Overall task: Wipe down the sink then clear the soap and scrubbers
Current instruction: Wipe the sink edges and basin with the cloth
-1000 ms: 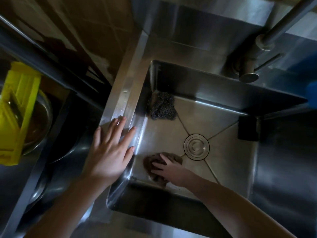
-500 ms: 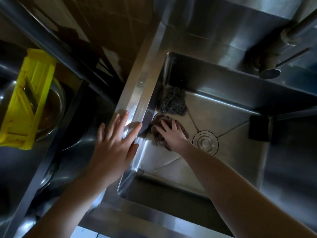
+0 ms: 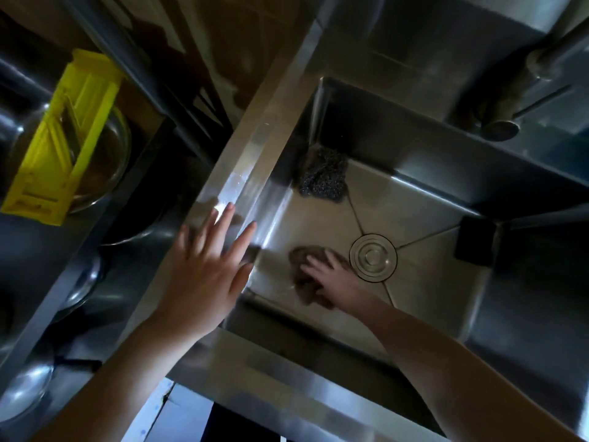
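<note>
A square steel sink fills the right half of the view, with a round drain in its floor. My right hand presses a brown cloth flat on the sink floor, just left of the drain. A grey steel-wool scrubber lies in the far left corner. A dark block-shaped sponge leans in the right corner. My left hand rests flat, fingers spread, on the sink's left rim. No soap can be made out.
The faucet reaches over the sink from the upper right. Left of the sink, a yellow slicer lies across a steel bowl. More steel bowls sit lower left. The room is dim.
My right hand has slid the cloth from near the scrubber back toward me, beside the drain. My left hand has stayed on the rim.
</note>
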Available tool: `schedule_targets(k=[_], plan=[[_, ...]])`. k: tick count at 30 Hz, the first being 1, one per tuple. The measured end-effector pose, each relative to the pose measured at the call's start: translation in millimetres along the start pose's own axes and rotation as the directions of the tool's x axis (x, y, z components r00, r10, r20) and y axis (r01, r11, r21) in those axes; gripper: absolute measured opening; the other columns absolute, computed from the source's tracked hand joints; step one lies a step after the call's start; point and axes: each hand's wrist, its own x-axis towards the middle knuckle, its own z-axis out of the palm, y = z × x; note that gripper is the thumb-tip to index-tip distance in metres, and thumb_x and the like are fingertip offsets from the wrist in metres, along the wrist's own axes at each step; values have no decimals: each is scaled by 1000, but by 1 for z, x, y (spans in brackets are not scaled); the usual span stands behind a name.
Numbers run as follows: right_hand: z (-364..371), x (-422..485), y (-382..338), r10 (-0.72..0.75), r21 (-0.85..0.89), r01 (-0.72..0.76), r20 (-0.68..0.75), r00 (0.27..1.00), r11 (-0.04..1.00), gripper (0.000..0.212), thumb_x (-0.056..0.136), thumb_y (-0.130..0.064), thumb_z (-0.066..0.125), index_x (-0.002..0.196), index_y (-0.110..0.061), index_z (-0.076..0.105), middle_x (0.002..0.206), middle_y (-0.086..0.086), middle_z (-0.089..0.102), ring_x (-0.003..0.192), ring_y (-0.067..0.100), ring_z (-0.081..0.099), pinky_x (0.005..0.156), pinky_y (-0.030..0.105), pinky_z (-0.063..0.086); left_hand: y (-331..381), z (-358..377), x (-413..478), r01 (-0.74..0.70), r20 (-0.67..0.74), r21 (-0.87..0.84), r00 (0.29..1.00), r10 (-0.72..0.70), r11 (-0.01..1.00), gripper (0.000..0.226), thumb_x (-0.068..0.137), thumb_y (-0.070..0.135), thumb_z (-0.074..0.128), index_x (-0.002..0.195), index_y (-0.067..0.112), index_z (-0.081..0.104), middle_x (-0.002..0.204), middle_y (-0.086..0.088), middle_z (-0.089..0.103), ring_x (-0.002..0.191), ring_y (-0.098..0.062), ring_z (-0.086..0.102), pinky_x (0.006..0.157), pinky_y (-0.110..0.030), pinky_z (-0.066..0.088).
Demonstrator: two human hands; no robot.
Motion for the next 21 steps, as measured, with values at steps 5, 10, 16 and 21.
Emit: schedule_targets(k=[5,10,16,21], plan=[[0,-16,20,255,135,-242,-81,964,961,67,96,-32,50,151,-29,12,161,-7,1,146,37,-6,120,45,10,33,3,-23,58,37,-92,998,-54,994,57,84,35,48,138,17,45,147,-21,36,130,-43,39,97,-61,34],[28,-52,18,-165,-143,170,44,985,975,64,94,-27,50,150,-31,18,161,-4,8,146,40,-1,114,51,22,61,13,-46,92,81,-187,994,-78,978,55,86,38,38,136,16,46,148,-20,33,135,-41,32,100,-62,33],[60,-99,56,-250,-190,284,184,951,940,69,93,-16,51,150,-35,17,161,-7,7,146,37,1,116,52,21,91,19,-66,114,62,-125,992,-106,986,54,85,37,42,131,12,54,143,-23,42,129,-39,43,94,-58,37],[58,-119,93,173,251,-159,-35,984,955,74,88,-2,55,150,-29,24,160,-7,14,147,29,10,119,42,18,105,12,-79,131,91,-135,989,-119,982,55,85,37,41,129,8,55,140,-25,44,126,-42,45,95,-58,36]])
